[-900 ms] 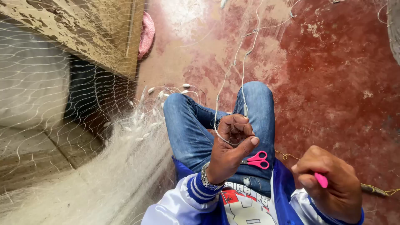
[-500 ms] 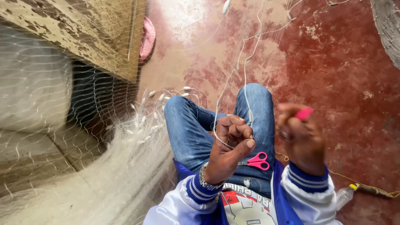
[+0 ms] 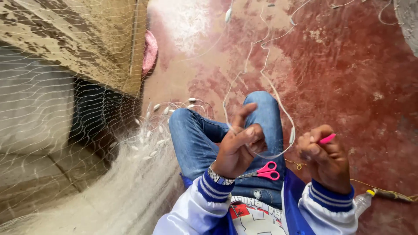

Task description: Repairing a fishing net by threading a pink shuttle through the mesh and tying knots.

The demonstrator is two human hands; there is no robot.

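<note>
— Looking down from the head camera, what does the left hand [image 3: 237, 148] have?

— It is raised above the lap with the fingers curled and the thumb pressed against the forefinger, pinching a thin white line [image 3: 278, 109]. That line loops from the hand toward the right one and also runs up over the blue-jeaned knee and away across the red floor [image 3: 357, 78].

— And the right hand [image 3: 324, 159]?

— It is clenched around a small pink netting needle [image 3: 326, 139], whose tip sticks out above the knuckles. The white line passes just beside it; I cannot tell whether it is tied to the needle.

— Anything on the lap?

— A pair of pink-handled scissors [image 3: 263, 172] lies on the jeans, blades pointing toward the left wrist, just below the left hand and touching neither hand.

— Where is the netting?

— A pale fishing net [image 3: 78, 143] hangs and piles up at the left, with small white floats [image 3: 167, 111] along its edge near the left knee. A clear plastic bottle with a yellow cap [image 3: 362, 201] lies on the floor beside the right sleeve.
</note>
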